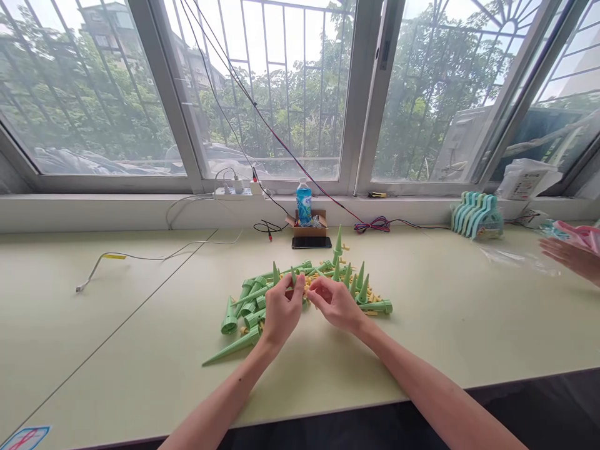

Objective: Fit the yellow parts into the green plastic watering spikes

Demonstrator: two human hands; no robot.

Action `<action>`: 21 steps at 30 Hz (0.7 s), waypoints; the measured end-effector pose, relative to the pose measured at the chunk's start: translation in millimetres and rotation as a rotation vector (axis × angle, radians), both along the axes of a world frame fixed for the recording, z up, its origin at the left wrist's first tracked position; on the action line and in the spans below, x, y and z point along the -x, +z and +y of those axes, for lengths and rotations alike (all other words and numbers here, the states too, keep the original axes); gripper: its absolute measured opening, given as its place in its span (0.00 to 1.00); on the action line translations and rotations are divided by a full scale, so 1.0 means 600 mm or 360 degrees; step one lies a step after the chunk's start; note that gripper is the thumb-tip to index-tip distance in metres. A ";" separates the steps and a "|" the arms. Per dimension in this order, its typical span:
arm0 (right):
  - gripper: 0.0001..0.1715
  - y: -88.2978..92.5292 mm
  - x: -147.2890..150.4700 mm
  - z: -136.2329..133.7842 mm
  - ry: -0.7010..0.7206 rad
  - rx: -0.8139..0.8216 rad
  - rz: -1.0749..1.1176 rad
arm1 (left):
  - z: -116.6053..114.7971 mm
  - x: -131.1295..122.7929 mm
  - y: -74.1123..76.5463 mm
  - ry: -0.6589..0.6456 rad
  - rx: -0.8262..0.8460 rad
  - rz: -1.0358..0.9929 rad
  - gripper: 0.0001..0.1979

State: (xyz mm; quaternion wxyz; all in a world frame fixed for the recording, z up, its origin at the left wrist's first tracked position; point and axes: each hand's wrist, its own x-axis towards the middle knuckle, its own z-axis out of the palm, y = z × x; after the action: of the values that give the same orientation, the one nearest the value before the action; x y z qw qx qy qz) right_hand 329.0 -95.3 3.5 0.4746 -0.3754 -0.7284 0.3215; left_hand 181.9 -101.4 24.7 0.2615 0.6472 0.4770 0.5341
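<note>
My left hand (284,309) is closed around a green plastic spike (294,275), whose pointed tip shows above the fingers. Close beside it, the fingertips of my right hand (338,304) pinch a small yellow plastic piece (307,289) against the spike; whether the two are joined is hidden by my fingers. Left of my hands lies a pile of green spikes (253,290) with ribbed caps. To the right, several more spikes (360,284) stand point up among scattered yellow pieces (374,295), and one spike (377,307) lies flat.
Behind the pile are a black phone (312,242) and a cardboard box (320,222) with a blue bottle (304,203). A white cable (140,256) crosses the table at left. At right are light-blue hangers (478,215), plastic film (518,259) and another person's hand (572,257).
</note>
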 end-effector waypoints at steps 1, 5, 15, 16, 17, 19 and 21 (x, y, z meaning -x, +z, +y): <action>0.14 0.000 0.000 0.000 0.0013 0.0002 0.0000 | 0.000 0.000 0.000 0.0002 0.0001 0.0001 0.21; 0.15 0.000 0.003 0.001 -0.0007 -0.0014 -0.0002 | -0.001 0.000 0.001 0.0013 -0.0002 0.0014 0.22; 0.23 0.000 0.003 0.003 -0.0115 -0.0049 -0.0102 | 0.001 0.001 -0.002 -0.0028 -0.0005 0.0027 0.23; 0.23 0.000 0.003 0.004 -0.0119 -0.0055 -0.0106 | 0.001 0.001 -0.002 -0.0032 -0.0001 0.0025 0.23; 0.24 -0.001 0.003 0.004 -0.0120 -0.0060 -0.0110 | 0.000 0.001 -0.002 -0.0033 0.0005 0.0027 0.23; 0.25 -0.002 0.003 0.005 -0.0126 -0.0065 -0.0115 | 0.000 0.001 0.000 -0.0040 0.0025 0.0032 0.23; 0.26 -0.002 0.003 0.005 -0.0134 -0.0071 -0.0117 | -0.001 0.002 0.001 -0.0067 0.0053 0.0041 0.22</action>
State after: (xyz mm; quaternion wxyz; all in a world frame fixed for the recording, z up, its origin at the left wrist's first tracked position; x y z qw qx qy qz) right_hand 327.1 -92.1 2.1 0.4689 -0.4066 -0.7358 0.2709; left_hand 181.0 -101.7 25.5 0.2772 0.6594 0.4755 0.5121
